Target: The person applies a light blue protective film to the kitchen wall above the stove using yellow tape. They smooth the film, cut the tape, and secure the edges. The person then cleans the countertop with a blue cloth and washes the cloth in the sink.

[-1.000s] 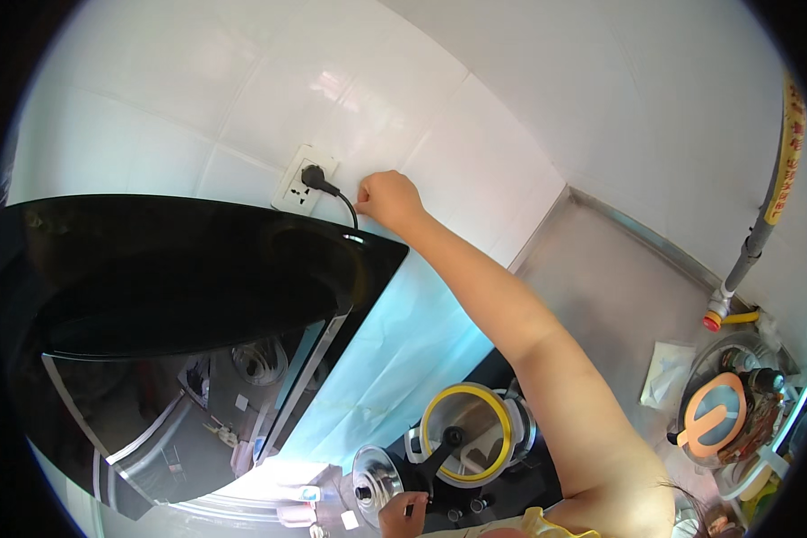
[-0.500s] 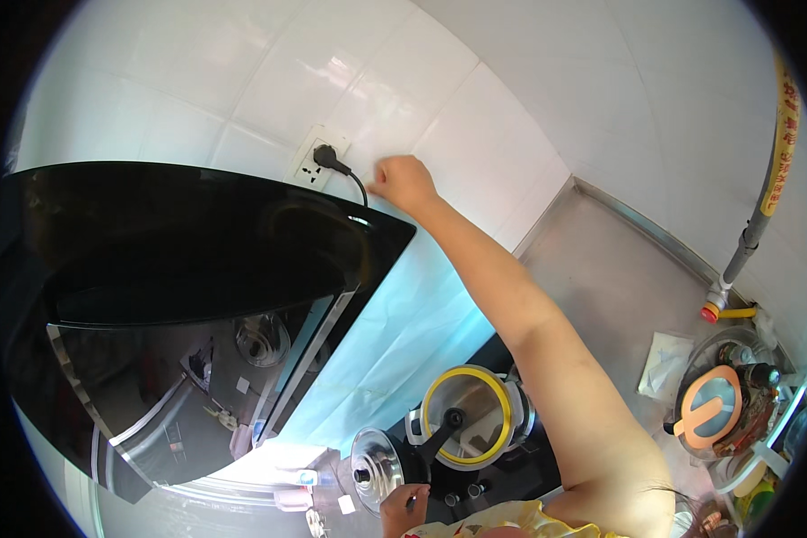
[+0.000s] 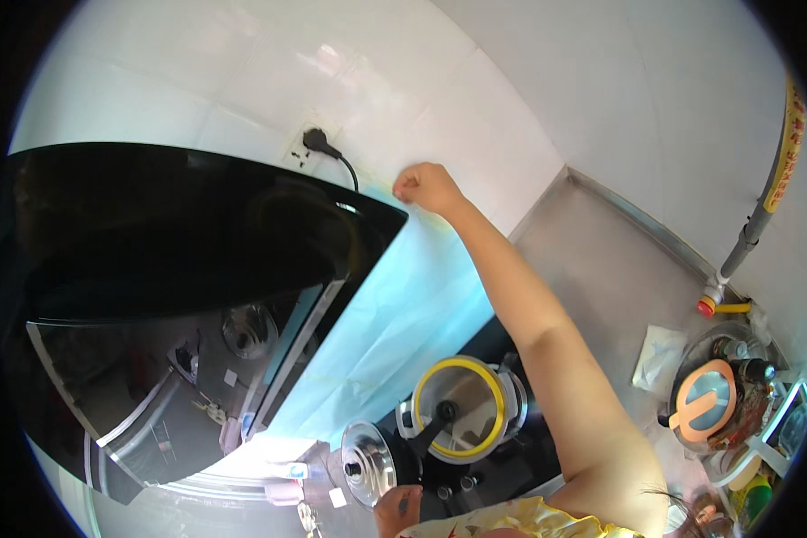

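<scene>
My right hand (image 3: 429, 188) is raised to the tiled wall, just right of the range hood's corner. Its fingers are pinched at the upper edge of a light blue sheet (image 3: 412, 278) that hangs down the wall behind the stove. Low in the view, my left hand (image 3: 396, 511) is curled beside a steel lid (image 3: 368, 466) with a black knob; what its fingers hold, if anything, is hidden. The lid sits on a dark pan whose black handle (image 3: 430, 435) reaches over a steel pot (image 3: 514, 403) with a yellow ring (image 3: 499, 408).
A black range hood (image 3: 197, 233) fills the left. Beside it, a black plug (image 3: 316, 140) sits in a wall socket (image 3: 299, 157). On the right are a steel counter (image 3: 592, 260), a white packet (image 3: 659, 357), a grey hose (image 3: 744, 242) and a tray of bottles with an orange-rimmed lid (image 3: 733, 394).
My right hand has shifted slightly right and down, away from the plug. More of the blue sheet's upper edge now shows beside it. The whole view has moved a little.
</scene>
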Demonstrator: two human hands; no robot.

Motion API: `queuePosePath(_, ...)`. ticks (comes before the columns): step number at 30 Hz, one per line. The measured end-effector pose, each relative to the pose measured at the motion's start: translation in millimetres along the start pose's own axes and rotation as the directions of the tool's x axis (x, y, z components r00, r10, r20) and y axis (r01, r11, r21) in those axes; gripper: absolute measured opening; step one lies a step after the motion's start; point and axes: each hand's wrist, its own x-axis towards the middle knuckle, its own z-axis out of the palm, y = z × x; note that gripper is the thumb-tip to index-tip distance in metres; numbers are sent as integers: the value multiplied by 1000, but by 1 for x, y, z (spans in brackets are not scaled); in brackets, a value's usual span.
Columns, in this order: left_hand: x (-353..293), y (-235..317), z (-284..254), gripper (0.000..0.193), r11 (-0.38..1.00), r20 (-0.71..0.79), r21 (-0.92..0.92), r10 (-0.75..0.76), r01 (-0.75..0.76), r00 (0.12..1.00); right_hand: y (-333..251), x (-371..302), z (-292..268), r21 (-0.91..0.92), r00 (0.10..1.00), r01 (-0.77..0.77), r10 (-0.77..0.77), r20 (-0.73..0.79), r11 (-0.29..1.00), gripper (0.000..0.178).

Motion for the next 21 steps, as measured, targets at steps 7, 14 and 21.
queuePosePath(7,0,7,-10,7,998,-10,-21,66,-67,998,53,-61,12,-157,996,-55,44,-74,986,7)
queuePosePath(14,-20,6,-16,6,998,-46,-60,-15,13,999,77,-92,45,-355,978,-88,13,-208,931,4)
queuePosePath(21,-28,-16,-37,21,951,-239,-76,273,-298,932,91,-137,35,-607,954,71,-231,-190,792,28)
